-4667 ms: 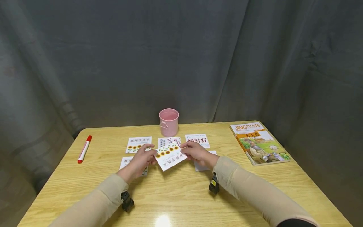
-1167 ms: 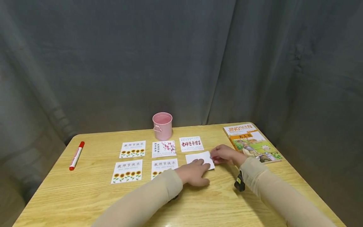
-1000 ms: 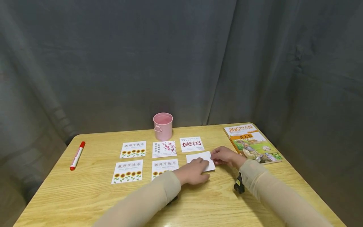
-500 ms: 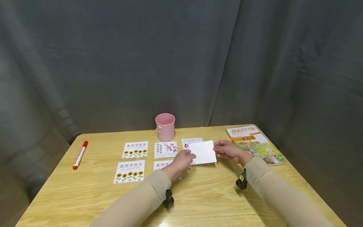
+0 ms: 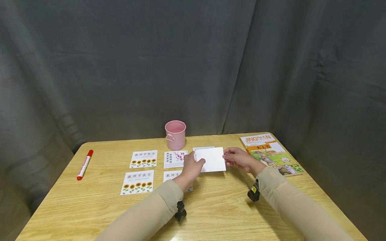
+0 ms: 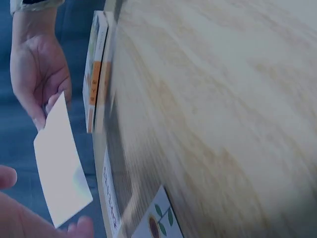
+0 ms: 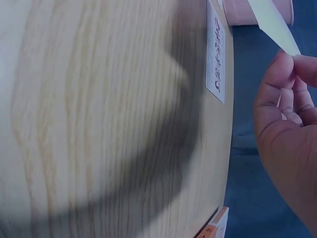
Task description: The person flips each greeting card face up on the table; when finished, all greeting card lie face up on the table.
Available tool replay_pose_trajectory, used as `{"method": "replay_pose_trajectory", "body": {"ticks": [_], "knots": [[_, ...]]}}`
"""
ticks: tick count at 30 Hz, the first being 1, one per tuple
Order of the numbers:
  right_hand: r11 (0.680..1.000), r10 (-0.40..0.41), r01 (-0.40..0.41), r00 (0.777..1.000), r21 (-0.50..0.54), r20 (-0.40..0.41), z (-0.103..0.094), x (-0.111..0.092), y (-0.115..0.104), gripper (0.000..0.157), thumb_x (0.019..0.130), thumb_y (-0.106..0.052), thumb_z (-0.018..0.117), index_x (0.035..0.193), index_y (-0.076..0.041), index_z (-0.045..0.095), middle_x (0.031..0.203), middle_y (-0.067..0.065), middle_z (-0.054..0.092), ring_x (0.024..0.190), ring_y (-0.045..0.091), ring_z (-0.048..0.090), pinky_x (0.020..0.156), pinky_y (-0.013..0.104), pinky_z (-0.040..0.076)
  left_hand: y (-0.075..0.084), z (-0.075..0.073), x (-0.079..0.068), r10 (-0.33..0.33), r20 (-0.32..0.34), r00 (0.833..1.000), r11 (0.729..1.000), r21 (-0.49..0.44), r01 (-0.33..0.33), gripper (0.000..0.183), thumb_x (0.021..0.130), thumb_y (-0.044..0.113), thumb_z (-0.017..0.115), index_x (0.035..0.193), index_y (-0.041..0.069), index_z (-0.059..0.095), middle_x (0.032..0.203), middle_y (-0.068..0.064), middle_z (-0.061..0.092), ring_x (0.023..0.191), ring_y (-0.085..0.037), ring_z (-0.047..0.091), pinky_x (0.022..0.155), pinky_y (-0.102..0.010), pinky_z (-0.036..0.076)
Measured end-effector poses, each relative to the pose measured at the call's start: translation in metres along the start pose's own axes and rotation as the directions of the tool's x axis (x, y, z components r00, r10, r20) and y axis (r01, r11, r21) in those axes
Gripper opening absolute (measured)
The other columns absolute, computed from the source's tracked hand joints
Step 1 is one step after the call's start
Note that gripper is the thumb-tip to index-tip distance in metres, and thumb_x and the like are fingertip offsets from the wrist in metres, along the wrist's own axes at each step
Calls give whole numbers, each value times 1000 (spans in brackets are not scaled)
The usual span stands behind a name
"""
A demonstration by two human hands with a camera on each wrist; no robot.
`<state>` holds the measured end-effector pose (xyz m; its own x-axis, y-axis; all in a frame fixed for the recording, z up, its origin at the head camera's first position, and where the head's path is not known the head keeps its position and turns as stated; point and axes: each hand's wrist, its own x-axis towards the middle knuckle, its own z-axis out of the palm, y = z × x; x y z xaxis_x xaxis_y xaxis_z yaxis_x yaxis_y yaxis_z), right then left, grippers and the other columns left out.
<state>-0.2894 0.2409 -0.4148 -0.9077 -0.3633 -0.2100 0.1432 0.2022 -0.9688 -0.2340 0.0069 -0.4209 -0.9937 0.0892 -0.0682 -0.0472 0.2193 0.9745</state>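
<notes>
A small card (image 5: 212, 160) is held above the table, its blank white side showing. My right hand (image 5: 241, 160) pinches the card's right edge between thumb and fingertips, also plain in the right wrist view. My left hand (image 5: 190, 169) is around the card's left end: in the left wrist view its thumb (image 6: 7, 177) stands off the card with a gap, and its fingers (image 6: 81, 228) lie on the other side. Beneath, a red-lettered card (image 7: 215, 54) lies mostly covered in the head view. A sunflower card (image 5: 172, 175) is partly behind my left hand.
Two more sunflower cards (image 5: 143, 159) lie at the left, beside a plum-blossom card (image 5: 175, 159). A pink bucket (image 5: 175, 135) stands at the back edge. A red-capped marker (image 5: 85, 165) lies far left; books (image 5: 269, 154) lie at the right. A grey curtain hangs behind.
The blank-side-up card was flat on the table under both hands; it has been lifted. Since half a second ago it has shifted slightly left. Earlier, both hands held a sunflower card, now lying on the table.
</notes>
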Motion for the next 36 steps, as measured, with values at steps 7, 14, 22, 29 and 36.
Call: {"method": "replay_pose_trajectory", "body": {"ticks": [7, 14, 22, 29, 36], "knots": [[1000, -2, 3, 999, 18, -32, 4, -2, -1, 10, 104, -2, 55, 112, 5, 55, 91, 6, 59, 76, 9, 60, 71, 22, 56, -1, -6, 2, -59, 25, 998, 997, -56, 61, 72, 97, 20, 54, 156, -11, 28, 158, -28, 36, 145, -47, 34, 118, -56, 30], [1000, -16, 14, 996, -24, -90, 1, -4, 1, 9, 105, -8, 57, 104, 0, 62, 85, 2, 57, 71, 9, 52, 68, 24, 54, -1, -5, 6, -15, -12, 1000, 995, -101, 14, 62, 97, 15, 53, 152, -10, 40, 155, -26, 43, 143, -43, 40, 114, -54, 37], [992, 28, -17, 996, 127, -81, 1, -4, -2, 24, 109, -13, 46, 114, 8, 57, 91, 3, 71, 79, 7, 69, 73, 21, 58, -1, -4, 6, 24, -128, 991, 981, -187, -48, 42, 99, 8, 50, 136, -9, 59, 127, -24, 65, 121, -36, 60, 107, -52, 45], [999, -4, 11, 991, 48, -137, 7, -4, 0, 32, 106, -8, 54, 130, 12, 51, 99, 6, 62, 78, 9, 65, 72, 22, 58, -7, -6, 5, 73, -99, 992, 964, -250, -96, 21, 101, 3, 55, 118, -7, 63, 95, -14, 70, 90, -24, 66, 92, -49, 54], [999, -28, 25, 995, -30, -96, 10, -1, -3, 32, 105, -4, 54, 130, 15, 56, 99, 5, 65, 77, 10, 62, 71, 24, 56, -9, -11, 7, 20, -4, 1000, 928, -372, -20, 60, 102, 11, 60, 151, -6, 30, 88, -9, 69, 71, -13, 64, 74, -32, 58]]}}
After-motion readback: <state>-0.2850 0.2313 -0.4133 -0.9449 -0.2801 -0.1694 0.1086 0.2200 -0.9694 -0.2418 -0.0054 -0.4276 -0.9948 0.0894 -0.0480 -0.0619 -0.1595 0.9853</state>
